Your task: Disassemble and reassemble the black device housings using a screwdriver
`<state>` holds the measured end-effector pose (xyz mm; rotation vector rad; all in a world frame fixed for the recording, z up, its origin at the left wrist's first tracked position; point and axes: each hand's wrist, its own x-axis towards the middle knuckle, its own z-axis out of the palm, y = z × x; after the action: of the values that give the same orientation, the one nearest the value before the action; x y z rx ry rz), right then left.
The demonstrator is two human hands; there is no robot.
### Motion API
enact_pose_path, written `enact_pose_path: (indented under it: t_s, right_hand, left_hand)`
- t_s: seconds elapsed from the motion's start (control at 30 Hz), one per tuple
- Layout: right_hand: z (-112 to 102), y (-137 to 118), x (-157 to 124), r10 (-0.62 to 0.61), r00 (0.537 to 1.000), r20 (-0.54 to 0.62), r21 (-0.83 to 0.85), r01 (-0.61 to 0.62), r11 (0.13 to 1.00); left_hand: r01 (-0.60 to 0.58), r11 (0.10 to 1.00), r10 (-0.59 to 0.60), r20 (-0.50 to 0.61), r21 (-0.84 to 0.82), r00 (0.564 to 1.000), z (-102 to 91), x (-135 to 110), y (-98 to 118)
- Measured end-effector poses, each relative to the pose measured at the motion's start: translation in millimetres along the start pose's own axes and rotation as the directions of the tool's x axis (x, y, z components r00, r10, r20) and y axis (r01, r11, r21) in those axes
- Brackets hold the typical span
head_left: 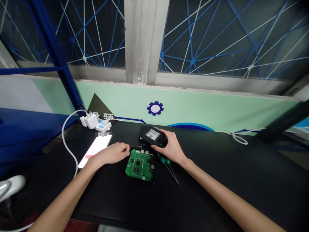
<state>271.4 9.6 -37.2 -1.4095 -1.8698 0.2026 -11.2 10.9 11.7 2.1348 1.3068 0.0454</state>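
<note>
A green circuit board (140, 165) lies in the bottom half of a black case on the black table (217, 180). My left hand (113, 153) rests beside the board's upper left corner, fingers curled loosely, touching the case edge; nothing shows in it. My right hand (169, 146) grips the black case cover (152, 136), which bears a white label and lies just behind the board. Two green-handled screwdrivers (169, 166) lie right of the board, under my right wrist.
A lit phone (96, 149) lies left of my left hand. A white power strip with a plug (95, 123) and a white cable (69, 146) sit at the back left. Another white cable (240, 138) lies at the back right. A white object (11, 187) sits at the left edge.
</note>
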Motion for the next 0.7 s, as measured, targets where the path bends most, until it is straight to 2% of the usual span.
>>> enact_pose_path:
  t_s: [0.17,0.3,0.57,0.7]
  right_hand:
    - [-2.9,-2.9,0.4,0.03,0.998,-0.053,0.063,-0.026,0.998]
    - [-8.3,-8.0,-1.2,-0.005,0.998,-0.057,0.133,0.012,0.991]
    - [-16.9,-29.2,-14.0,-0.13,0.989,0.066,0.217,0.112,0.97]
    - [-21.4,-41.5,-23.7,-0.166,0.978,0.127,0.238,0.132,0.962]
  left_hand:
    - [-0.005,1.0,0.005,0.0,-0.001,1.0,-0.7,-1.3,-0.6]
    - [-0.021,1.0,0.021,-0.034,0.003,0.999,-4.2,-3.7,-1.9]
    - [-0.047,0.999,0.051,-0.26,0.021,0.964,-6.7,-3.6,3.2]
    - [-0.072,0.997,0.073,-0.296,0.012,0.953,-5.1,-3.8,5.7]
